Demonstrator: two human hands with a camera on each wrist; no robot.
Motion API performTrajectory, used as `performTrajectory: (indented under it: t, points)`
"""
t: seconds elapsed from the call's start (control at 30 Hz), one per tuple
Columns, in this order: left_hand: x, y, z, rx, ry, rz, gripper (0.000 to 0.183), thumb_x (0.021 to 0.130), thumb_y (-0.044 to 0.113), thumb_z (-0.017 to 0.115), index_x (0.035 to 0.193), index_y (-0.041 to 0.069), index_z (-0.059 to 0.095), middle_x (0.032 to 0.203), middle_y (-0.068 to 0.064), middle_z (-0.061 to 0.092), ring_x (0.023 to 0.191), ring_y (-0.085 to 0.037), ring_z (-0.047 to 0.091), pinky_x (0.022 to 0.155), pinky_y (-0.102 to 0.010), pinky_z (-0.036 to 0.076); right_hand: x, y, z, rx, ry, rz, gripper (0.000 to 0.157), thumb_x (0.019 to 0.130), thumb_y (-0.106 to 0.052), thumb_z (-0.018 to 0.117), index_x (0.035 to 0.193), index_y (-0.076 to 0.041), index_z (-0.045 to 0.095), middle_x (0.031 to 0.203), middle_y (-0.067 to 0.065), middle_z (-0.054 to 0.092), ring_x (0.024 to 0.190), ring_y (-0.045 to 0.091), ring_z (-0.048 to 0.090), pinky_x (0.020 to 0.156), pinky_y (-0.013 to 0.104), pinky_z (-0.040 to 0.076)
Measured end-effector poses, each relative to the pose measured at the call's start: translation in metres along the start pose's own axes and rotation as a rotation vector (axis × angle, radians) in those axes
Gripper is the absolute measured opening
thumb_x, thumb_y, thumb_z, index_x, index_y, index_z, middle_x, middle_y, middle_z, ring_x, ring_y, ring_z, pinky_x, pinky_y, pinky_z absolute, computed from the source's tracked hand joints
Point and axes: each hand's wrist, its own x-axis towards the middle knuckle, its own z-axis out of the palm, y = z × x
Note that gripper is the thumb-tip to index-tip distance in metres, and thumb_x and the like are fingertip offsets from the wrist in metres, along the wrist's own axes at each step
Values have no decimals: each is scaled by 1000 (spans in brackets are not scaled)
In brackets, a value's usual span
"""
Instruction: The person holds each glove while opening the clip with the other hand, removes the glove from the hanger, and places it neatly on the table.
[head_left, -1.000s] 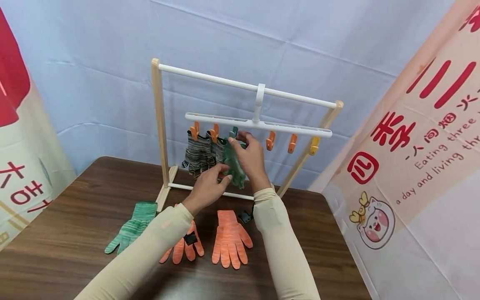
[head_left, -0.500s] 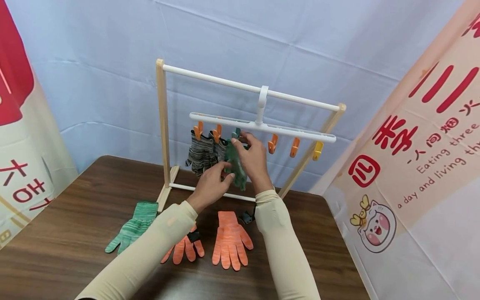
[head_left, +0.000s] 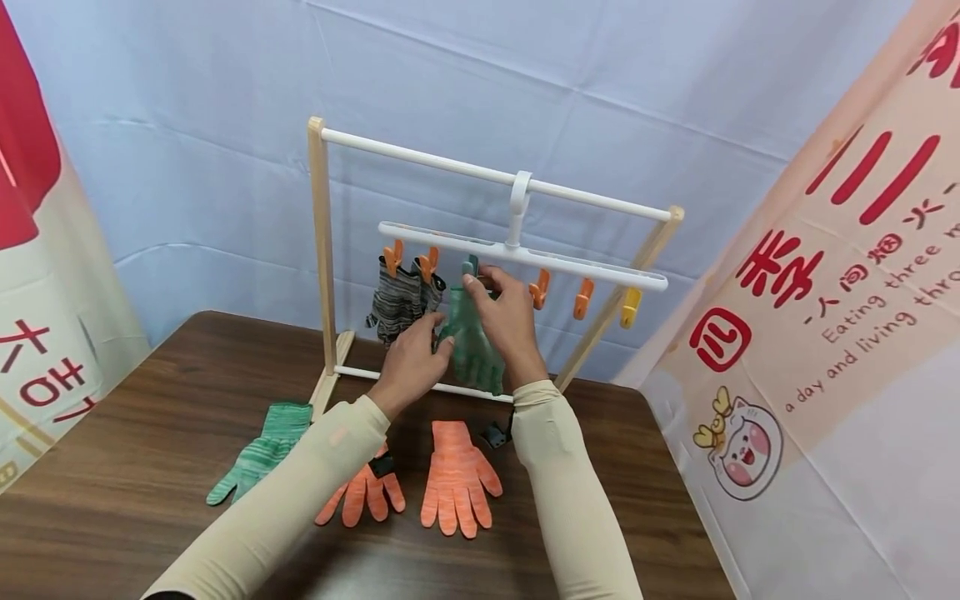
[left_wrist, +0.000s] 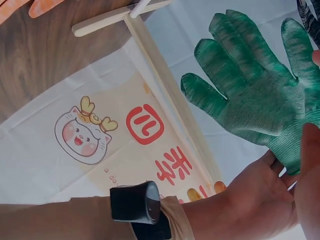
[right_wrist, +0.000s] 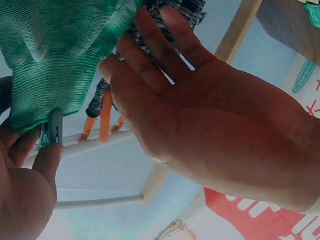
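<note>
A green knit glove (head_left: 474, 337) hangs by its cuff from a dark green clip (head_left: 470, 267) on the white hanger (head_left: 585, 263). My right hand (head_left: 507, 317) pinches the clip at the cuff; in the right wrist view its thumb lies on the clip handle (right_wrist: 55, 127). Beside the glove's left edge is my left hand (head_left: 411, 360), its fingers (right_wrist: 155, 47) extended and loose, fingertips right at the fabric. The left wrist view shows the glove (left_wrist: 260, 90) with its fingers spread. Left of it, two grey-black striped gloves (head_left: 396, 302) hang from orange clips (head_left: 392, 257).
Orange clips (head_left: 583, 298) and a yellow clip (head_left: 630, 307) hang farther right. The hanger hooks over a rack (head_left: 318, 250) of wood and white rods. On the brown table (head_left: 150, 433) lie a green glove (head_left: 262, 450) and two orange gloves (head_left: 457, 479), one partly behind the left forearm.
The green glove has spread from bunched to hanging flat and lower. My left hand has shifted slightly up and left, its fingers loosened from the glove. My right hand stays at the clip.
</note>
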Motion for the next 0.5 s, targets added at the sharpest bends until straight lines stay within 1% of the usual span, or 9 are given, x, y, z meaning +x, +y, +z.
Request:
performTrajectory:
  t: [0.1, 0.2, 0.3, 0.43, 0.5]
  points:
    - [2, -1, 0, -68, -8, -25, 42, 95, 29, 48, 133, 12, 44, 124, -6, 53, 103, -20, 54, 78, -41, 46, 0, 0, 0, 5, -8, -7, 33, 90, -38, 56, 116, -17, 63, 98, -3, 65, 90, 11, 58, 75, 33, 48]
    - [6, -1, 0, -161, -33, -80, 41, 95, 32, 48, 132, 15, 44, 122, -4, 53, 105, -19, 54, 80, -40, 46, -1, 0, 0, 24, -17, 2, 32, 90, -38, 56, 114, -18, 64, 95, -5, 65, 87, 11, 58, 73, 32, 47]
    - [12, 0, 0, -238, -43, -130, 41, 95, 35, 48, 131, 16, 46, 122, -2, 53, 107, -18, 53, 83, -40, 46, -2, 0, 0, 46, -20, 15, 31, 89, -41, 57, 111, -20, 65, 92, -7, 64, 86, 9, 58, 74, 32, 46]
    - [18, 1, 0, -295, -33, -169, 40, 94, 36, 51, 128, 15, 50, 122, -1, 53, 109, -19, 51, 86, -40, 44, 0, 1, -1, 65, -18, 12, 32, 88, -42, 57, 110, -19, 65, 92, -7, 65, 86, 8, 58, 75, 32, 46]
    - [20, 2, 0, -317, -28, -186, 37, 93, 35, 52, 125, 15, 53, 121, -1, 53, 109, -18, 51, 86, -40, 44, 1, 1, -2, 79, -21, 7, 32, 88, -41, 58, 110, -18, 65, 93, -5, 65, 86, 9, 58, 75, 33, 46]
